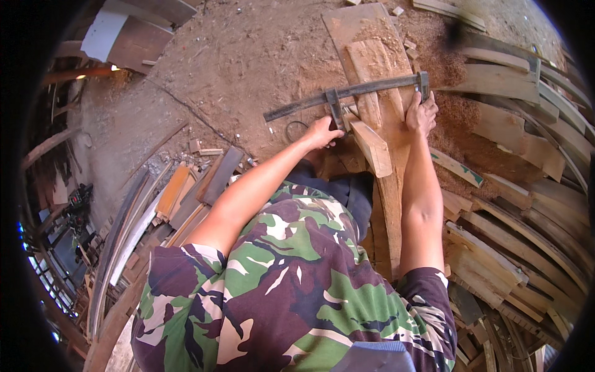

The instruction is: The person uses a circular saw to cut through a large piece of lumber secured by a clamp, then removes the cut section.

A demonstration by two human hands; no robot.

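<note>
A long dark metal bar clamp (378, 85) lies across a wooden bench plank (334, 28), spanning pieces of wood on it. My left hand (323, 133) is closed at the clamp's sliding jaw, near its lower end. At the clamp's other end, my right hand (422, 114) has its fingers wrapped round the fixed jaw. Between my hands a squared wooden block (370, 146) points toward me. Beyond it a flat wooden board (364, 62) rests lengthwise on the plank under the bar. How tightly the jaws press on the wood cannot be made out.
Stacked boards (502, 235) fill the right side, with reddish shavings (462, 127) beside the bench. Offcuts and planks (180, 192) lie to my left. A thin dark cable-like line (192, 111) crosses the dirt floor (229, 68). A pale sheet (127, 31) stands at far left.
</note>
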